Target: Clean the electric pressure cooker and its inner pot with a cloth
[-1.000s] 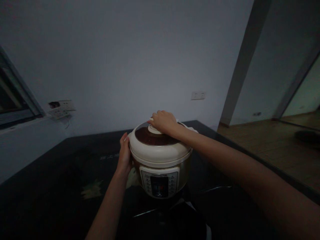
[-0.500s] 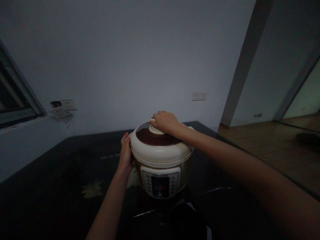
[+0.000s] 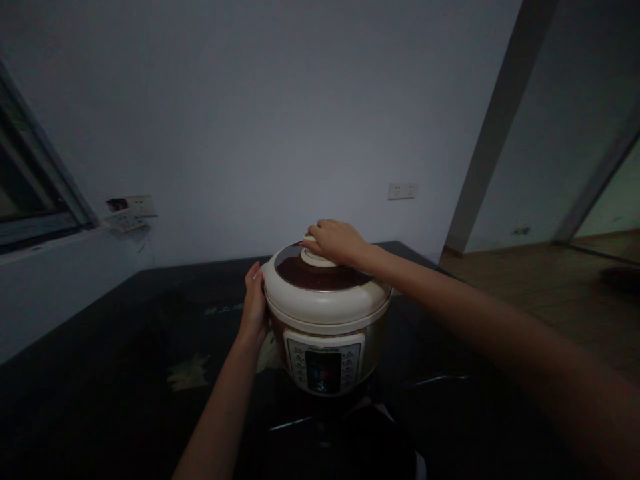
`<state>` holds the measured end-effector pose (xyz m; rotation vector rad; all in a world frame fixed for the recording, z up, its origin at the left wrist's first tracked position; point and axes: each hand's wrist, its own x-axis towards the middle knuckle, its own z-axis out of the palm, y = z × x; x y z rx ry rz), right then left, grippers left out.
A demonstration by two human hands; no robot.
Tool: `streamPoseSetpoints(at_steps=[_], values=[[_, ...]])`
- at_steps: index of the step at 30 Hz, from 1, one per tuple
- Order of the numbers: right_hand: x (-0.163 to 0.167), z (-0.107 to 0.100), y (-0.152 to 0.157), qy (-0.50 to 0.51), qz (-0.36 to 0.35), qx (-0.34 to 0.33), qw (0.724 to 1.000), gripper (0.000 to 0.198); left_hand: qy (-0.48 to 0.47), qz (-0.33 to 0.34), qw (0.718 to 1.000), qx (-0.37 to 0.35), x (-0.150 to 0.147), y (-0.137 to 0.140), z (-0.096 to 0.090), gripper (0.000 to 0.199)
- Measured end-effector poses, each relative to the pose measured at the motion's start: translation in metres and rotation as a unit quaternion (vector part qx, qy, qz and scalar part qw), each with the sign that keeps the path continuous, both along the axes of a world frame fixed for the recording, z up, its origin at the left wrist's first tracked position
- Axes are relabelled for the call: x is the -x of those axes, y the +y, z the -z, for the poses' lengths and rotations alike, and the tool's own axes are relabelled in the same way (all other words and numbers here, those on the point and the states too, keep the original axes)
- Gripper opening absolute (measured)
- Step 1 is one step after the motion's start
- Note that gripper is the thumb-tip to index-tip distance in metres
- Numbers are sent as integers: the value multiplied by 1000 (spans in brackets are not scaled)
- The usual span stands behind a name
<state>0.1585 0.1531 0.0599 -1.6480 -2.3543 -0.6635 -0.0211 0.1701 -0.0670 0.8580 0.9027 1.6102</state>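
A cream and gold electric pressure cooker (image 3: 325, 303) stands upright on a dark table, its button panel and dark display facing me. The lid, with a dark red-brown centre, sits on the cooker's body. My right hand (image 3: 337, 242) reaches over from the right, its fingers wrapped round the cream knob on top of the lid. Against the cooker's left side, near the lid's rim, my left hand (image 3: 255, 303) grips with the thumb and fingers partly hidden. Nothing shows between lid and body but a narrow seam.
The dark glossy table (image 3: 125, 373) bears leaf-like patterns and backs onto a pale wall (image 3: 250, 133). A wall socket (image 3: 403, 191) is behind to the right; more sockets (image 3: 135, 210) are near the window (image 3: 35, 180) at left. Wooden floor (image 3: 510, 287) lies beyond the table's right edge.
The whole view has shifted slightly, so the cooker and both hands appear a little further right. Each hand keeps its hold, and the lid still rests on the body.
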Motion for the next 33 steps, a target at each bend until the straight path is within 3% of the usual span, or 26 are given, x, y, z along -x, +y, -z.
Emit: streamPoseSetpoints(at_steps=[33], values=[[-11, -3, 6, -22, -65, 16, 998, 47, 5, -2, 1000, -5, 2, 3, 5, 47]])
